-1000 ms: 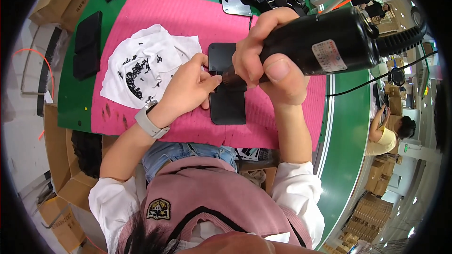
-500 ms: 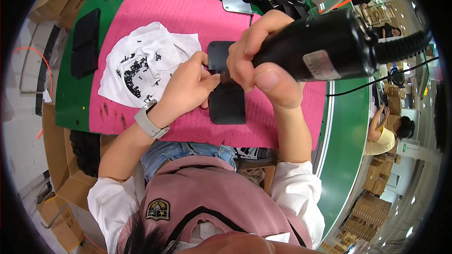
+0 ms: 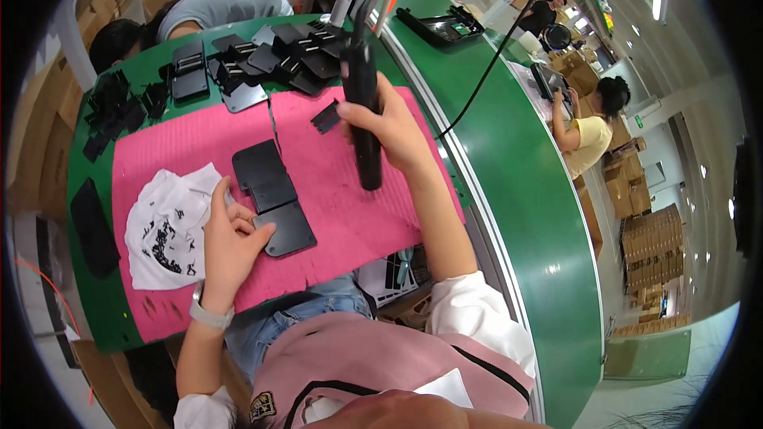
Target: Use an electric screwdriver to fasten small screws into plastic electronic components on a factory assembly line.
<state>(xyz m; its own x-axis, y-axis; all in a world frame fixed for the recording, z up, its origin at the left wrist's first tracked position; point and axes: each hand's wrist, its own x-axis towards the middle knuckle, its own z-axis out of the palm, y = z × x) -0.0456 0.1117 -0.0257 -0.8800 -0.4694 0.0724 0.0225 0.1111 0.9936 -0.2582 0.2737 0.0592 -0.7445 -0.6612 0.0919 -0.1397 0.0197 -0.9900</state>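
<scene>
My right hand is wrapped round a black electric screwdriver, held upright over the right part of the pink mat, its cable running up from the top. My left hand is at the left edge of a black two-part plate, thumb on its near half and fingers curled by the edge. The plate lies tilted on the mat. To its left, a crumpled white cloth carries many tiny black pieces that look like screws. A small black ribbed part lies beside the screwdriver.
The pink mat covers part of a green table. Stacked black plates and loose black parts line the far edge. More black plates lie at left. A person bends over across the table.
The view has swung. My right hand has lifted the screwdriver away from the plate and toward the far right. My left hand has shifted to the plate's near-left edge, and the plate appears turned.
</scene>
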